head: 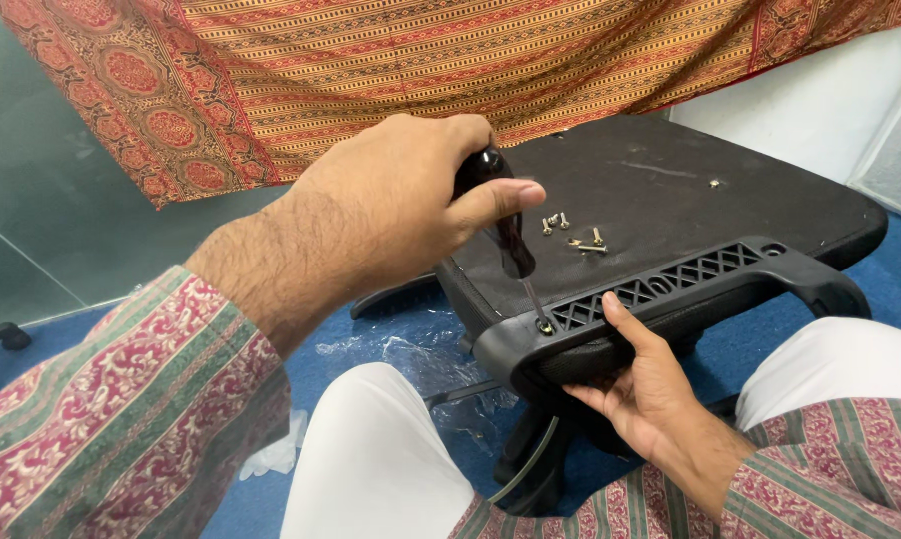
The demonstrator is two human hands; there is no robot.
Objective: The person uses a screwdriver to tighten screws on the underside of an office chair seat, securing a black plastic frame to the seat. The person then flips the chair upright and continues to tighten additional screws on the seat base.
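Upturned black chair seat (670, 190) with loose screws (575, 232)

A blue carpeted floor (261, 509) spreads below, with a sheet of crumpled clear plastic wrap (420, 364) lying on it. A hanging cloth patterned in orange, red and gold stripes and medallions (420, 60) drapes across the top, in front of a pale grey-green frosted glass partition (31, 200) at the left. A plain white wall (820, 110) stands at the right under even, soft light

Patterned red, green and cream sleeves (121, 399); white trousers (370, 469).
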